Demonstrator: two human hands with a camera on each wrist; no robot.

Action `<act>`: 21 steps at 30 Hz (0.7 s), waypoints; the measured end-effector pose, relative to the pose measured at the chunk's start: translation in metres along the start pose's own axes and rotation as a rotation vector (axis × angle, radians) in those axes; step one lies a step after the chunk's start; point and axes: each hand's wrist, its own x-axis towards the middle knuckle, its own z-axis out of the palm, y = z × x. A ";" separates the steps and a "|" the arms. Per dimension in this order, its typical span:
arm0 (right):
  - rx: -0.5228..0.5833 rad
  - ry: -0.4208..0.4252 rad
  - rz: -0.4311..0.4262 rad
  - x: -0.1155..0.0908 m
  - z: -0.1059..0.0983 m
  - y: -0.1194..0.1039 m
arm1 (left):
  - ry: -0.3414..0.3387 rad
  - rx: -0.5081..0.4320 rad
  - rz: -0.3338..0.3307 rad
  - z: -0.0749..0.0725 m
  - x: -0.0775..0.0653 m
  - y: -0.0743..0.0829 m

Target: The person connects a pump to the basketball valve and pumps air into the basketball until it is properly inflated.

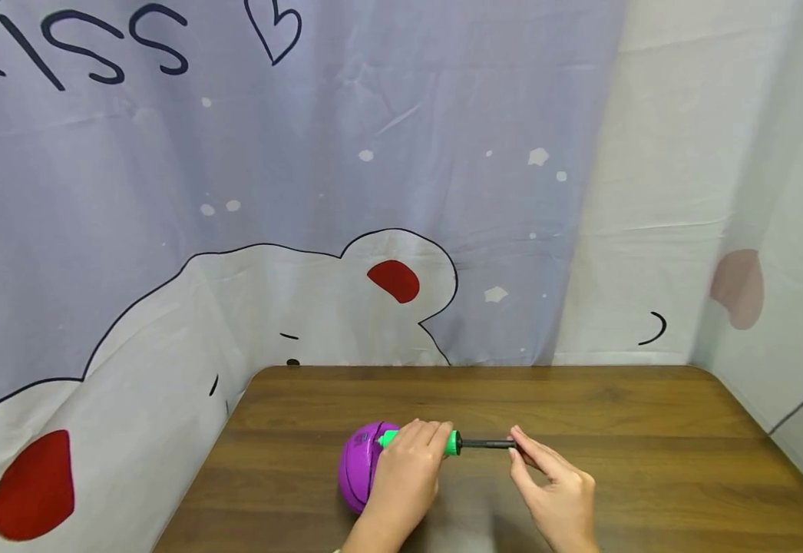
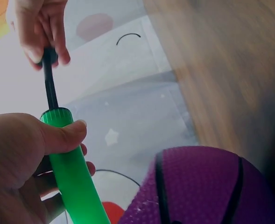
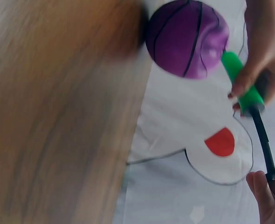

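My left hand (image 1: 410, 470) grips the green barrel of a hand pump (image 2: 76, 179), thumb along one side and fingers curled round the other. The pump's tip meets a purple ball (image 3: 186, 39) with black seams, whose surface looks dented near that spot in the right wrist view. A black plunger rod (image 1: 486, 444) extends out of the barrel's right end. At its far end, my right hand (image 1: 559, 491) pinches the small black handle (image 3: 273, 174) between thumb and fingers. In the head view the left hand and forearm hide part of the ball.
Ball and hands are over a brown wood-grain table (image 1: 650, 415). Behind it hangs a printed cloth (image 1: 484, 192) with lettering, stars and red patches, and more printed cloth stands along the left and right sides.
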 end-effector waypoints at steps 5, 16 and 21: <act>-0.045 -0.007 0.041 0.006 -0.016 0.006 | -0.010 0.002 -0.031 -0.001 -0.003 -0.007; -0.061 -0.046 0.106 0.005 -0.016 0.001 | 0.087 0.071 0.014 0.003 -0.001 -0.001; -0.040 -0.064 0.114 -0.001 -0.006 -0.006 | 0.113 0.102 0.034 0.006 0.003 0.009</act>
